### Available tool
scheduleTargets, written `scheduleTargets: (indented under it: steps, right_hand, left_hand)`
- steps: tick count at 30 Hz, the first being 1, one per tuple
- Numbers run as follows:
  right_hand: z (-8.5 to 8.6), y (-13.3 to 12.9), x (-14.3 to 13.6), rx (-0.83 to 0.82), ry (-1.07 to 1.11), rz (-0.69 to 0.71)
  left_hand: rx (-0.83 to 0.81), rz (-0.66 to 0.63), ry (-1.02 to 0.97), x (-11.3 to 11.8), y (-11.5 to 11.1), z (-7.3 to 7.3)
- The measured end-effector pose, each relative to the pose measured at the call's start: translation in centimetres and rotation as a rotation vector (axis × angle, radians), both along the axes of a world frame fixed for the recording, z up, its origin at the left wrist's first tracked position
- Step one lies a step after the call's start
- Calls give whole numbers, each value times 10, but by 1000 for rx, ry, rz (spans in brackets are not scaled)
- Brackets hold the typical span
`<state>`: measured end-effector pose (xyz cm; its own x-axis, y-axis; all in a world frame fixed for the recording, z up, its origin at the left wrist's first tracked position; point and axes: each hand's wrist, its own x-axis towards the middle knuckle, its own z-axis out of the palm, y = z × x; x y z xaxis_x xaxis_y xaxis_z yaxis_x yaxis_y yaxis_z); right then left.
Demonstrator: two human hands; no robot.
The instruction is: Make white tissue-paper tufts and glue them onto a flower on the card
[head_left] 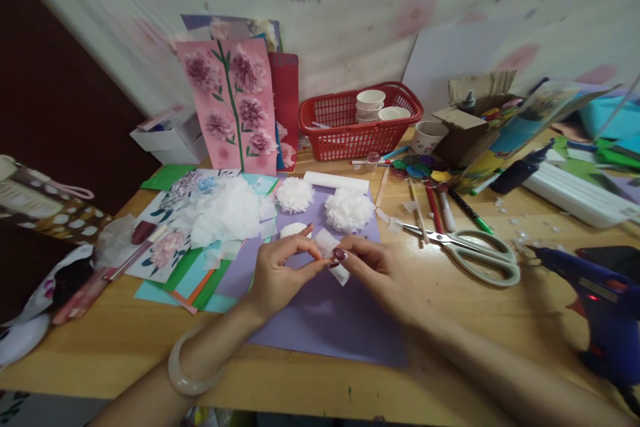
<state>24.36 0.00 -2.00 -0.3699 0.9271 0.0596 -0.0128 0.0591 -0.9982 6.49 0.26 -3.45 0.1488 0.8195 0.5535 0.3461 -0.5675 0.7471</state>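
Over a purple sheet (340,327), both hands meet at a small piece of white tissue paper (327,244). My left hand (285,270) pinches its left side between thumb and forefinger. My right hand (373,273) pinches the right side, its dark-nailed fingertips touching the left ones. Just behind the hands are two fluffy white paper flowers, one on the left (295,195) and a larger one on the right (349,209). A white disc (296,231) is partly hidden behind my left hand. Loose white tissue pieces (225,212) lie heaped to the left.
Scissors (470,250) and pens lie to the right, with a blue glue gun (595,300) at the far right. Behind stand a red basket (345,140) holding white cups and a pink flower picture (210,140). A white roll (336,181) lies behind the flowers.
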Motion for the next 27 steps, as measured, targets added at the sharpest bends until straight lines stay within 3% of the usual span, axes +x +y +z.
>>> scheduleTargets:
  steps: [7,13,18,23,27]
  right_hand:
    - [-4,1,0,-96,39,-1]
    - [-9,1,-2,-90,76,7]
    - [-9,2,-2,-94,27,-40]
    - [-8,2,-1,-130,-15,-77]
    - [-12,3,-1,-107,-8,-93]
  left_hand:
    - [3,-22,-28,0,-1,3]
    - [-135,24,-122,1,-3,1]
    - [-191,168,-166,3,-1,6]
    - [-111,296,-207,-1,6,6]
    - [-18,285,-49,-3,5,6]
